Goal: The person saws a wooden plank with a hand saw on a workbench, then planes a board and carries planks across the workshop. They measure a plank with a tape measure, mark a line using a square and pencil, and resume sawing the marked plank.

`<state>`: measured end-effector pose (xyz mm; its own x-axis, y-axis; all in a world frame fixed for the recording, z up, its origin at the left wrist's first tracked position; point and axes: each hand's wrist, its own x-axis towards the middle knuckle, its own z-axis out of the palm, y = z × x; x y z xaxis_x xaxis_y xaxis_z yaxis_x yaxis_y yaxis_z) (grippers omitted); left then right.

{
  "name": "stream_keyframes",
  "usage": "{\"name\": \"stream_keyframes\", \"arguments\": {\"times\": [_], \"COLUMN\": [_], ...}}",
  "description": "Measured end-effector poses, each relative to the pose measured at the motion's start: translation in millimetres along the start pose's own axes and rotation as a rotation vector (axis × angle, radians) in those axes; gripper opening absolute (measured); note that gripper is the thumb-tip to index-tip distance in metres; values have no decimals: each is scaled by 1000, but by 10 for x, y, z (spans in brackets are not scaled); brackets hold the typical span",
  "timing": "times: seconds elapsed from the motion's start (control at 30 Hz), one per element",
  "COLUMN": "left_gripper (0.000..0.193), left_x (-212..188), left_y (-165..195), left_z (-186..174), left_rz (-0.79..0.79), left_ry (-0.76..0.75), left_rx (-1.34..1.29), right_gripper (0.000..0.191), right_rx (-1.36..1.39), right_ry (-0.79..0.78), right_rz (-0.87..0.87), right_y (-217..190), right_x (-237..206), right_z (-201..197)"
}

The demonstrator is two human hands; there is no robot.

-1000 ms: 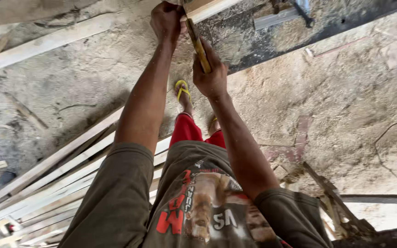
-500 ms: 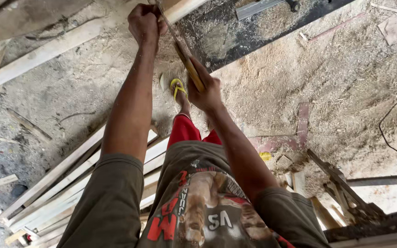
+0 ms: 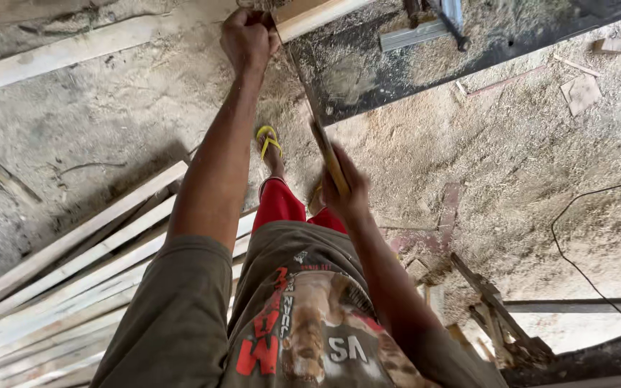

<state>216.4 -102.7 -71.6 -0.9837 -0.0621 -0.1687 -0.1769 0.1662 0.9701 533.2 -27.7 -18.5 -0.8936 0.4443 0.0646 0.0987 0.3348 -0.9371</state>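
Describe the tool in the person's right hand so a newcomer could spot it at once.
Start at the dark machine bed at the top. Just below its edge, the right hand grips a hammer: a slim yellowish wooden handle slanting up towards the clenched left hand, unlike the pale planks lying flat.

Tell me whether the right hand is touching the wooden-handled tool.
Touching. The head view shows the right hand wrapped around the lower end of the wooden-handled tool, with no gap between the fingers and the handle.

Hand tool [image 3: 325, 140]: thin dark metal blade, yellowish wooden handle; held slanted (exact type unclear), tip meeting pale wooden board [image 3: 321, 13] end.
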Motion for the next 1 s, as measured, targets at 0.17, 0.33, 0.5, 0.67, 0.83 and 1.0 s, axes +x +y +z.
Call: {"name": "stream_keyframes", "arguments": {"times": [0.17, 0.33, 0.5, 0.67, 0.83, 1.0], "left_gripper": [23, 13, 10, 14, 17, 21], "left_x": [6, 64, 19, 87, 135, 133], "left_y": [100, 80, -87, -68, 26, 43], "left_z": [-11, 73, 19, -16, -7, -15], "left_rz": [-17, 64, 335, 242, 204, 209], "left_ry": [-7, 96, 129, 93, 74, 90], "left_rx": [7, 84, 292, 269, 251, 230], "right_gripper": [41, 38, 36, 40, 42, 34], "right_rx": [-27, -134, 176, -150, -98, 26], "right_ry": [130, 115, 91, 117, 114, 93], "right_rz": [-108, -84, -209, -229, -204, -193], "right_y": [65, -174, -148, 75, -53, -128], "right_x": [780, -277, -584, 662, 271, -551], "right_z": [485, -155, -244, 402, 196, -207]}}
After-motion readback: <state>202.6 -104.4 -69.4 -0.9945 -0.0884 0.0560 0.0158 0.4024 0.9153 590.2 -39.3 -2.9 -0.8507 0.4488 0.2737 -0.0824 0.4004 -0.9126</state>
